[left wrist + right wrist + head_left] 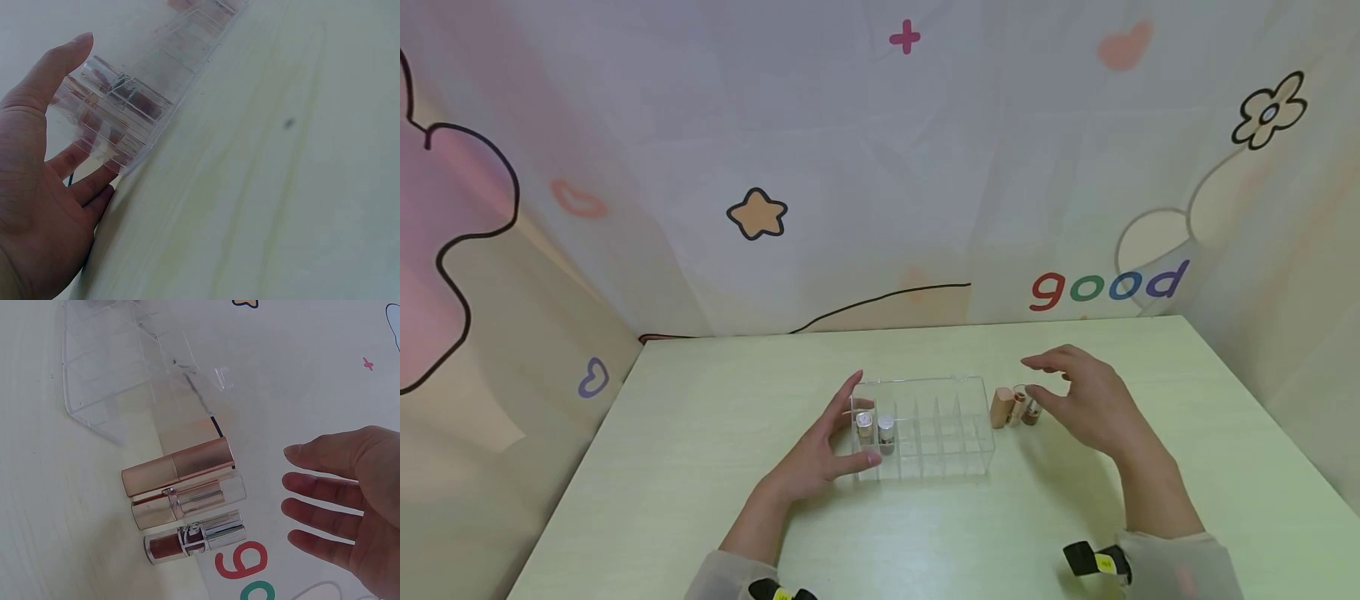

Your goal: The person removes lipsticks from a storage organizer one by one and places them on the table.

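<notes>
A clear plastic organizer (932, 465) with divided compartments stands on the table. My left hand (808, 458) holds its left end, the thumb at the front and the fingers at the back. Two silver-topped lipstick tubes, one at the far left (865, 427) and another beside it (887, 433), stand in the left compartments. To the organizer's right, three lipsticks stand side by side: a rose-gold one (178, 465), one with a clear cap (189, 501) and one with a silver cap (195, 537). My right hand (1090, 404) hovers beside them, fingers spread from the thumb, holding nothing.
The pale wood-patterned table (700, 417) meets a printed cloth backdrop (880, 167) at its back edge. More cloth hangs along both sides. A black band (1093, 560) is strapped near the right sleeve's cuff.
</notes>
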Action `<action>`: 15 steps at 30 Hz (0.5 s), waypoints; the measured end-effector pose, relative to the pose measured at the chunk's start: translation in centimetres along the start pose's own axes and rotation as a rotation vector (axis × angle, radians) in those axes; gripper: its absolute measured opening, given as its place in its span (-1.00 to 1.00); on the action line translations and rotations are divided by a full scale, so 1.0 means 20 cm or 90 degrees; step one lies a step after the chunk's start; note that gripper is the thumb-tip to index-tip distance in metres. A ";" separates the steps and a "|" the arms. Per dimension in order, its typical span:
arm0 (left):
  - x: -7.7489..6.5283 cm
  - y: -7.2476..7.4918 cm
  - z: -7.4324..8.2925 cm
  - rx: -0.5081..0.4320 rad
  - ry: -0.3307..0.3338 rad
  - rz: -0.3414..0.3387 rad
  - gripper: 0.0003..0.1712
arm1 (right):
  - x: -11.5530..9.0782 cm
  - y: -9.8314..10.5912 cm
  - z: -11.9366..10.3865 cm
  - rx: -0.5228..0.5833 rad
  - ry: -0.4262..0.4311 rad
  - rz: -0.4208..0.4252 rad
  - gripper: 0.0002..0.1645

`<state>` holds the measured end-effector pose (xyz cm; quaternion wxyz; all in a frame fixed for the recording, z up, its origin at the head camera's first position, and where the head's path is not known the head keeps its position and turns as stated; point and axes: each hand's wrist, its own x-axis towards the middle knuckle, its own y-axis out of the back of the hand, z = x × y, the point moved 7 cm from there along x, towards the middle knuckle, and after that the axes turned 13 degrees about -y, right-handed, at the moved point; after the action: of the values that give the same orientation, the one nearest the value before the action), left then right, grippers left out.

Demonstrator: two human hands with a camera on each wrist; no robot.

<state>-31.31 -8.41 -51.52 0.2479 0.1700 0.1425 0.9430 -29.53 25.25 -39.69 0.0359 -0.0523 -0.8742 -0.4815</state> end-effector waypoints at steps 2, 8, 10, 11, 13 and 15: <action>0.00 0.00 0.00 -0.004 0.002 0.001 0.27 | -0.01 0.00 -0.02 -0.001 0.008 0.003 -0.56; 0.00 0.00 0.01 -0.012 0.004 0.000 0.27 | -0.02 -0.01 -0.07 0.000 0.024 0.004 -0.57; 0.00 0.00 0.01 -0.015 0.005 0.000 0.27 | -0.03 -0.02 -0.09 0.003 0.029 -0.001 -0.57; 0.00 0.00 0.01 -0.016 0.005 0.000 0.27 | -0.03 -0.03 -0.10 0.006 0.031 -0.004 -0.57; 0.00 0.00 0.00 -0.016 0.008 0.001 0.27 | -0.03 -0.05 -0.13 0.008 0.035 -0.011 -0.58; 0.00 0.00 0.00 -0.016 0.008 0.001 0.27 | -0.04 -0.06 -0.16 0.008 0.041 -0.014 -0.59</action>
<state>-31.30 -8.39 -51.49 0.2483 0.1611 0.1324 0.9460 -28.92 21.91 -39.17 0.0590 -0.0266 -0.8759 -0.4781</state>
